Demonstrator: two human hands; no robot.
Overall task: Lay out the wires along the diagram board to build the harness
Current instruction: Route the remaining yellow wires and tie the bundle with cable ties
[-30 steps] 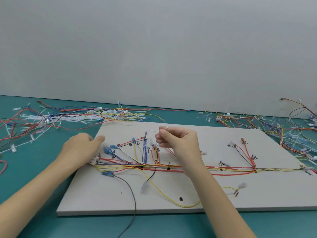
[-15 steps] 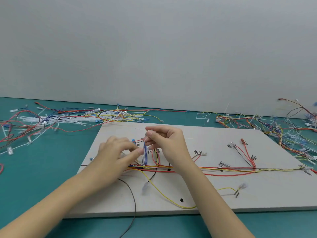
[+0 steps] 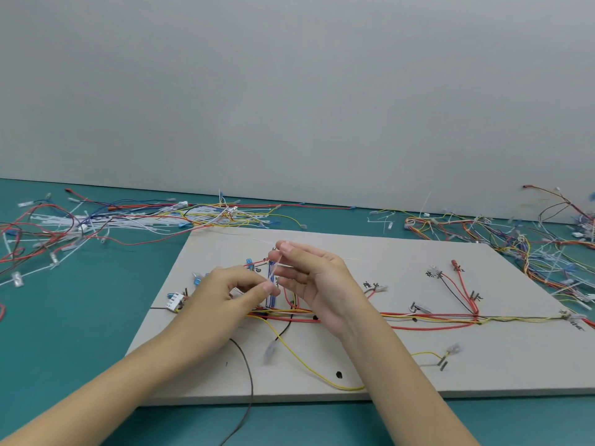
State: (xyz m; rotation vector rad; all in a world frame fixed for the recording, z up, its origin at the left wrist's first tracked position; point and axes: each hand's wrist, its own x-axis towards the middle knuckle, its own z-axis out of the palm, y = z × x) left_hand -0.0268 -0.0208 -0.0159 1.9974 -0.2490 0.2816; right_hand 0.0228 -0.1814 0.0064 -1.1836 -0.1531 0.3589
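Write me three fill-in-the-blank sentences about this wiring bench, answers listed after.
1. The grey board lies on a ____ table.
2. Both hands, left and right, pinch a thin white ____ over the blue wires.
3. The wire looping to the board's near edge is ____.

Answers: teal; cable tie; yellow

Over the flat grey board (image 3: 370, 365) on the green tabletop (image 3: 80, 317), the left hand (image 3: 225, 297) and right hand (image 3: 309, 278) pinch a thin clear plastic tie (image 3: 273, 268) above the blue wires (image 3: 270, 296). Long red and yellow wires (image 3: 434, 318) lie across the board.
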